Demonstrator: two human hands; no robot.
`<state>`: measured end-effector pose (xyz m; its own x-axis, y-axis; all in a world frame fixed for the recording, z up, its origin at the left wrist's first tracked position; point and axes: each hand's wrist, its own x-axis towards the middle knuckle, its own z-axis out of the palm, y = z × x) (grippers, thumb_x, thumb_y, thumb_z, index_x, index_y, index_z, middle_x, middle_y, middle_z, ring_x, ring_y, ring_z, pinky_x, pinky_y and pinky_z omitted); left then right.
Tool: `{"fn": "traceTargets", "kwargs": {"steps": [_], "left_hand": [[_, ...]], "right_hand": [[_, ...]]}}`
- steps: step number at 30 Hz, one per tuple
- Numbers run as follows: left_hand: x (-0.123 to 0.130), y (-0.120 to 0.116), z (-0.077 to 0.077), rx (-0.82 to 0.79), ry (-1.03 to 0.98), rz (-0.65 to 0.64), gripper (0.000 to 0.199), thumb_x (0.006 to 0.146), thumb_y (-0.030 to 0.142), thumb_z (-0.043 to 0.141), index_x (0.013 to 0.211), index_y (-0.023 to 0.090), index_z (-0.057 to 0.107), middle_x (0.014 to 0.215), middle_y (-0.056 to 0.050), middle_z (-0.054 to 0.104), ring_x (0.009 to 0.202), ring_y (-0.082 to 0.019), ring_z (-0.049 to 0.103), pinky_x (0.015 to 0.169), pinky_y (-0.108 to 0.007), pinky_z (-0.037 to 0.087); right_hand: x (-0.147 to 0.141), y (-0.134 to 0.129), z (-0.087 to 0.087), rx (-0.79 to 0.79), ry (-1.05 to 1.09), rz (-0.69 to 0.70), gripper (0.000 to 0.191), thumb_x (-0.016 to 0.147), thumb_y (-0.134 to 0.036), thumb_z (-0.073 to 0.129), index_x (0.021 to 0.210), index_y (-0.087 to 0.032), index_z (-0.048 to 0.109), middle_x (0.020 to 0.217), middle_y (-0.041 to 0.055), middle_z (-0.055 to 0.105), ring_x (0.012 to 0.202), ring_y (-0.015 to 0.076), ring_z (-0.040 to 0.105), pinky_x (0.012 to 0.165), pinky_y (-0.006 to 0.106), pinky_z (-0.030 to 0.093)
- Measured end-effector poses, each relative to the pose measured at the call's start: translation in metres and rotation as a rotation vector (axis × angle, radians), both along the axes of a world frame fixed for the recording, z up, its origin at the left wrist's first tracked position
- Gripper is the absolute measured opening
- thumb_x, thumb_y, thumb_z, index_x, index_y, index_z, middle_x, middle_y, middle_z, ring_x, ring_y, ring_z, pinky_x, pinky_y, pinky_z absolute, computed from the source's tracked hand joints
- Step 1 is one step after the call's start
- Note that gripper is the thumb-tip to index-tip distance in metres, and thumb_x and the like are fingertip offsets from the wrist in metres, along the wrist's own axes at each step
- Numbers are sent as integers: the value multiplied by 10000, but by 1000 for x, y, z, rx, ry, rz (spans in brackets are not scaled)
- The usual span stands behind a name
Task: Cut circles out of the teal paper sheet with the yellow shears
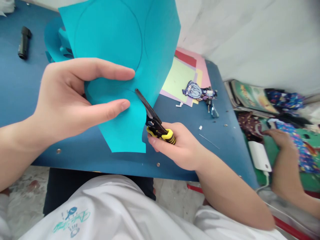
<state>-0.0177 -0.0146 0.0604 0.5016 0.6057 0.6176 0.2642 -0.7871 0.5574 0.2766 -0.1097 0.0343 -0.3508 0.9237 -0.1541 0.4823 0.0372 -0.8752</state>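
Above the tabletop [30, 100], the left hand [67, 100] pinches the paper [120, 43] — the right hand [180, 146] grips scissors [155, 120]; a slack sheet could pull the cut off its pencil line.

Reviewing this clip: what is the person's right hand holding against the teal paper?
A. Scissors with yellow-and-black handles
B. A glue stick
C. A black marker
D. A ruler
A: the right hand grips scissors with yellow-and-black handles, their dark blades set into the edge of the teal paper, which the left hand holds up above the blue table.
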Motion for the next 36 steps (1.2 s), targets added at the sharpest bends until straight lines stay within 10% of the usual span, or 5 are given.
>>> {"fn": "traceTargets", "kwargs": {"steps": [15, 36], "left_hand": [[4, 2, -2, -85, -30, -73, 507, 904, 373, 993, 1347, 163, 865, 1187, -36, 884, 1166, -332, 871, 1014, -467, 776], [2, 11, -10, -59, 17, -172, 653, 931, 595, 955, 1410, 172, 819, 1277, -30, 869, 1254, -334, 862, 1119, -536, 725]], "right_hand": [[3, 6, 4, -140, 69, 54, 308, 990, -461, 818, 903, -229, 634, 908, 42, 743, 838, 221, 644, 739, 360, 483], [-7, 2, 6, -206, 108, 1, 278, 970, -462, 796, 898, -230, 661, 877, 64, 742, 839, 248, 670, 725, 373, 552]]}}
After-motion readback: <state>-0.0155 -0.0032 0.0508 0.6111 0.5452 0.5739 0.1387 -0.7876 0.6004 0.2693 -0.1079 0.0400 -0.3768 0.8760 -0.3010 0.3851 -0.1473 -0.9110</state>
